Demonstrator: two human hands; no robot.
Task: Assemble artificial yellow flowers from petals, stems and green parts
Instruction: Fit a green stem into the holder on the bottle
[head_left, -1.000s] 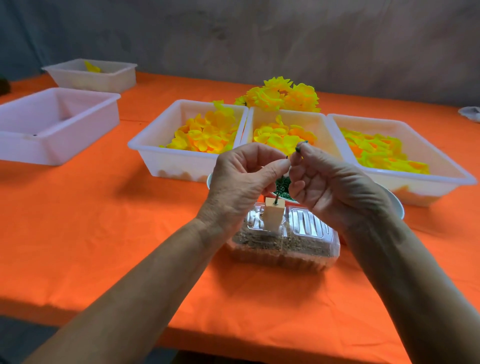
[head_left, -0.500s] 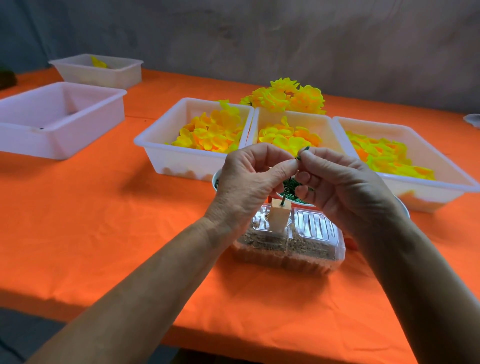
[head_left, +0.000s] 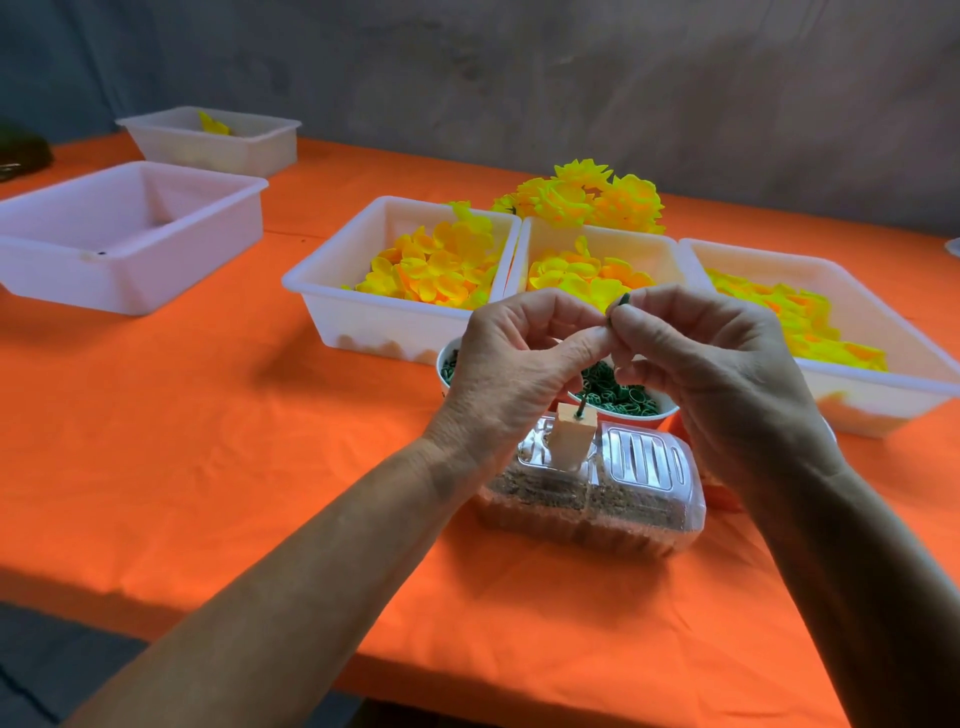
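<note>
Crowding tubs (head_left: 332, 296) (petals (head_left: 441, 265)) behind hands (head_left: 519, 364).

Soft, even light falls on the orange counter (head_left: 156, 441), which looks very saturated. The forearms throw broad, soft-edged shadows near the front edge. Glare shines on the clear plastic box (head_left: 644, 462). The wide lens bends the counter edges, and the far wall (head_left: 519, 78) looks slightly soft.

Nothing legible anywhere: no words, labels, brands or numbers show on the white plastic trays (head_left: 400, 317), the clear plastic box (head_left: 644, 467) or the orange-covered worktop (head_left: 208, 467).
</note>
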